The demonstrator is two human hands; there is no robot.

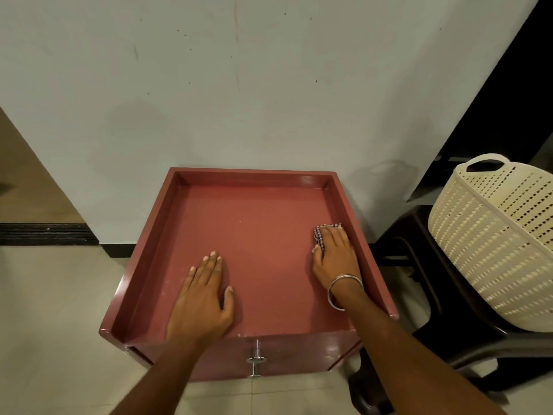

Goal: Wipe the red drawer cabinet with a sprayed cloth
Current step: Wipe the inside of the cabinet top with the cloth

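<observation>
Wiping the red cabinet's recessed top

The left hand (206,295) lies flat and empty on the red drawer cabinet (254,235); the right hand (336,254) presses the checked cloth (323,232) beside the right rim, where it may bunch and miss the corners.

Your right hand (335,253) hid most of the cloth (321,233); only a checked corner peeked out. Your arms covered part of the cabinet (254,229) front. The picture's edge cut off the basket (490,235). The dark thing under it was maybe a stool (466,354).
</observation>
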